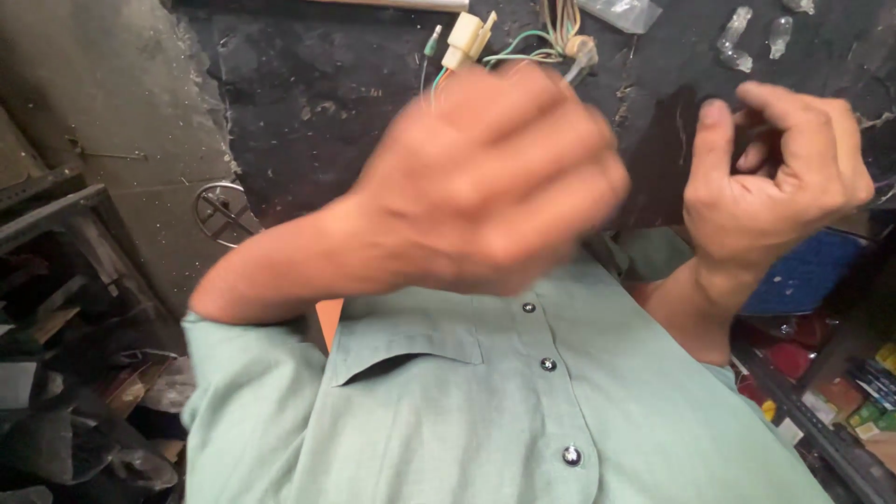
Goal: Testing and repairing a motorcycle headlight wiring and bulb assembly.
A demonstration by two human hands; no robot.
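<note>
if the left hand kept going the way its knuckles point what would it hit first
Probably the wire bundle with the cream plastic connector just above the left hand, then the dark worktop behind it. The hand is blurred and depth is unclear, so it may already hold those wires.

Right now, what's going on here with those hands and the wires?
A person in a pale green buttoned shirt is working with both hands raised close to the camera. The left hand, blurred, is closed in a fist around a bundle of thin wires ending in a cream plastic connector. The right hand is curled, thumb up; whether it pinches anything is unclear. Behind them lies a dark, dusty surface with small clear plastic bags.
</note>
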